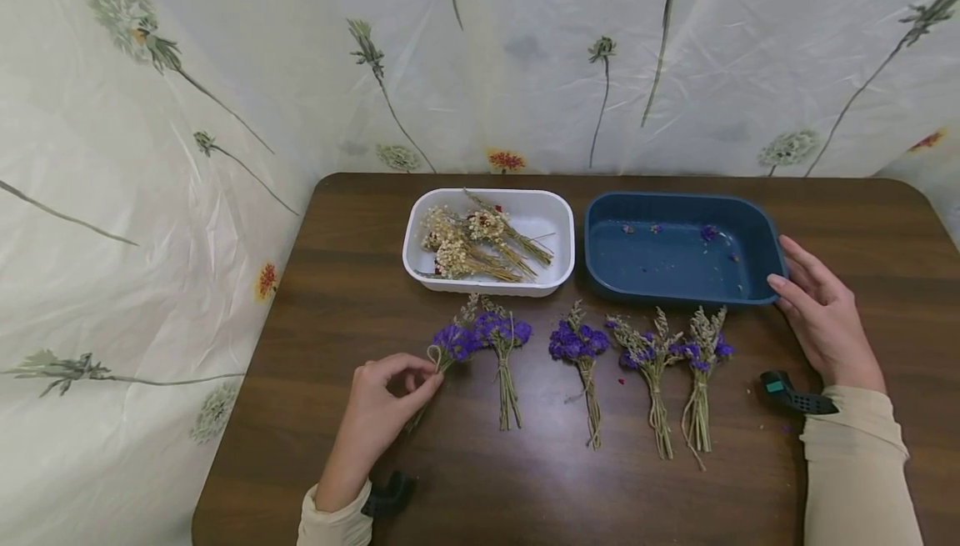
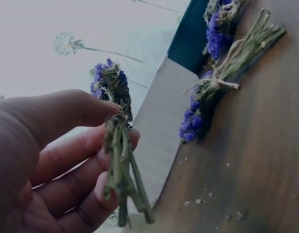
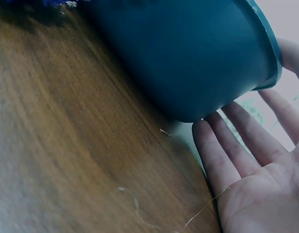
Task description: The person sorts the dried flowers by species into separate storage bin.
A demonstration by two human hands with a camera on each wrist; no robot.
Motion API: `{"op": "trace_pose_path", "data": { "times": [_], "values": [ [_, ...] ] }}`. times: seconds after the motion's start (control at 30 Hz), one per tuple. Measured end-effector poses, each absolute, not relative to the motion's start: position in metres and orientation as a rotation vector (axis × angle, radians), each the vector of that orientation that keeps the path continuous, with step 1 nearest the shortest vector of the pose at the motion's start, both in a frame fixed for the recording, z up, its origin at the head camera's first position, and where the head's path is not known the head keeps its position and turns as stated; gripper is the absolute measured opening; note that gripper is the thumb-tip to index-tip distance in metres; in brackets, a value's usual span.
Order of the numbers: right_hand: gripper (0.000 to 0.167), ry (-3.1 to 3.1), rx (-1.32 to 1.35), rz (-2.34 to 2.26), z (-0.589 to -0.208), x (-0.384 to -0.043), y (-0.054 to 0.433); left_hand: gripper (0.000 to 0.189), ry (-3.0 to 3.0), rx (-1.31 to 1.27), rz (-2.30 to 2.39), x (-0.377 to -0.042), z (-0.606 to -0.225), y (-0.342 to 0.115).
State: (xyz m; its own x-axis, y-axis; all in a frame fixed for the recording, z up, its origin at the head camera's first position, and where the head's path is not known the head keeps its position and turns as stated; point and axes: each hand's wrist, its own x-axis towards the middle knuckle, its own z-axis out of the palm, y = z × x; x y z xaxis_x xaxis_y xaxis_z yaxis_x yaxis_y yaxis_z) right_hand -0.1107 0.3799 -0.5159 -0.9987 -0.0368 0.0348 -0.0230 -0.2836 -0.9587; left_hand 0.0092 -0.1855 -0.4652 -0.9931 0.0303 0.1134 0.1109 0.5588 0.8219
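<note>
Between thumb and fingertips, my left hand (image 1: 384, 406) pinches a small bunch of dried purple flowers (image 1: 455, 341) by its stems near the twine tie. The left wrist view shows the bunch's cut stems (image 2: 121, 170) pointing toward the camera. My right hand (image 1: 828, 329) is at the right end of a dark blue plastic tub (image 1: 682, 294). Its fairly straight fingers (image 3: 212, 150) touch the tub's outer side, with the thumb by the rim. A few loose purple petals (image 1: 708, 232) lie inside the tub.
Several tied purple bunches lie in a row, including one bunch (image 1: 506, 363) beside my left hand and another (image 1: 701, 379) at the right end. A white tub (image 1: 491, 288) holds dried cream flowers (image 1: 452, 252). Small crumbs lie on the wooden table (image 1: 555, 496); a flower-printed sheet (image 1: 525, 54) hangs behind.
</note>
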Motion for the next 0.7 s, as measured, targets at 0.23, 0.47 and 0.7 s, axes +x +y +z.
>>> {"op": "trace_pose_path", "data": {
  "times": [0.23, 0.47, 0.7],
  "values": [
    [0.062, 1.858, -0.098, -2.524, -0.516, -0.110, 0.381, 0.012, -2.703, -0.177, -1.391, 0.003, -0.459, -0.183],
    [0.061, 1.850, -0.116, -2.537, -0.517, -0.111, 0.379, 0.011, -2.689, -0.203, -1.378, 0.000, -0.453, -0.182],
    [0.060, 1.874, -0.108, -2.528, -0.517, -0.110, 0.380, 0.011, -2.696, -0.230, -1.369, -0.004, -0.450, -0.180]
  ]
}}
